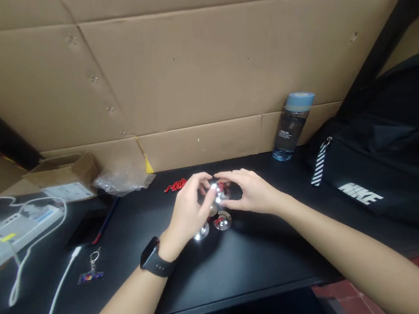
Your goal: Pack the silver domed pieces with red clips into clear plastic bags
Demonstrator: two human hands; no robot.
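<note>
Near the middle of the black table [249,271], my left hand [190,206] and my right hand [252,191] meet around a shiny silver metal piece [222,191] with some red on it. The thumb and fingers of each hand close on it from either side. Just below lie more silver round pieces: one [222,220] with a bit of red cord, and another [202,232] partly under my left hand. A small bundle of red cords [175,185] rests behind my left hand. A black watch [156,258] is on my left wrist.
A water bottle [293,127] stands at the back right beside a black bag [383,169]. On the left are a small cardboard box [64,177], clear plastic wrap [123,180], a power strip [13,231], white cables, a dark phone-like object and a keychain [90,276]. Cardboard lines the back.
</note>
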